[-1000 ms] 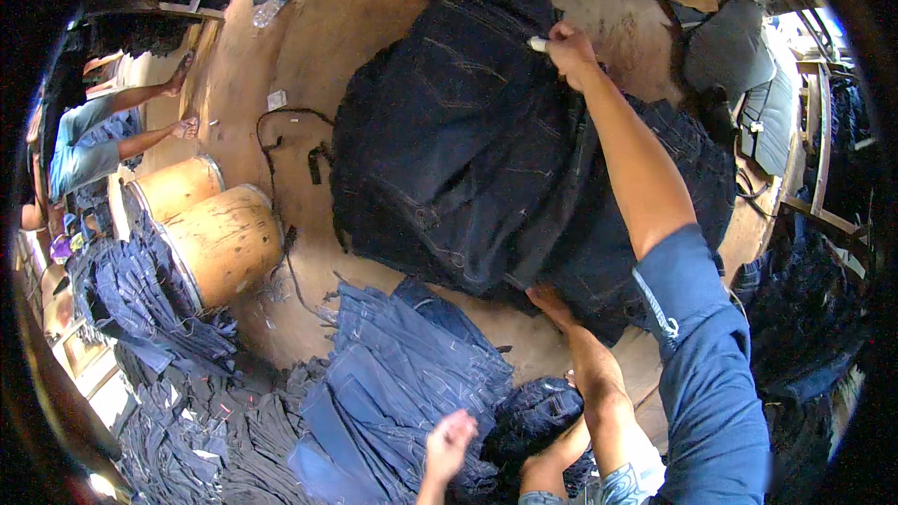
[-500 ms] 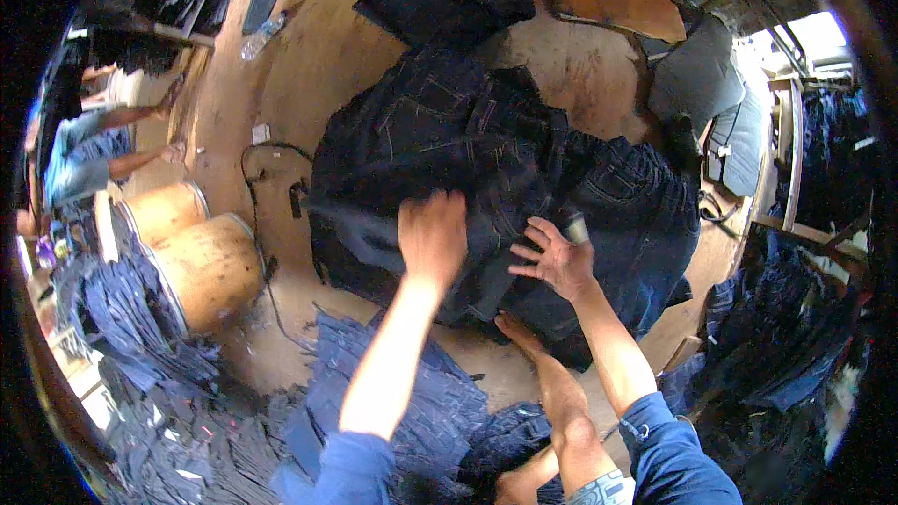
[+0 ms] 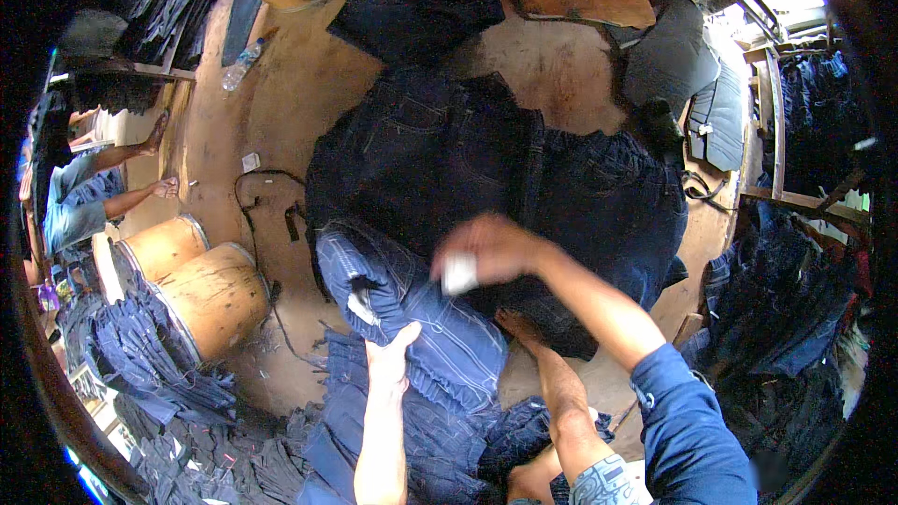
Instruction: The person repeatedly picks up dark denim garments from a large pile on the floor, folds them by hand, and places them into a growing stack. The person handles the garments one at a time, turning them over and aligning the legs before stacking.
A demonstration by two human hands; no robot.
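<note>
My left hand grips the edge of a lighter blue denim garment, which looks like jeans turned inside out with pale seams showing. A dark gap and a whitish patch show at its left end. Over the garment's upper right side, my right hand is smeared by motion, fingers curled round a small white object whose kind I cannot make out. Behind both hands spreads a heap of dark jeans on the wooden floor, with pale stitching. My bare leg reaches to the heap's near edge.
Two wooden drums lie at the left beside a black cord. Denim pieces pile up in front of me, and more denim lies right. A plastic bottle lies far left; another person's legs show there.
The lighter blue garment now lies raised over the dark heap's near side, held by my left hand, which has come nearer to me. My right hand has moved left with the white object.
</note>
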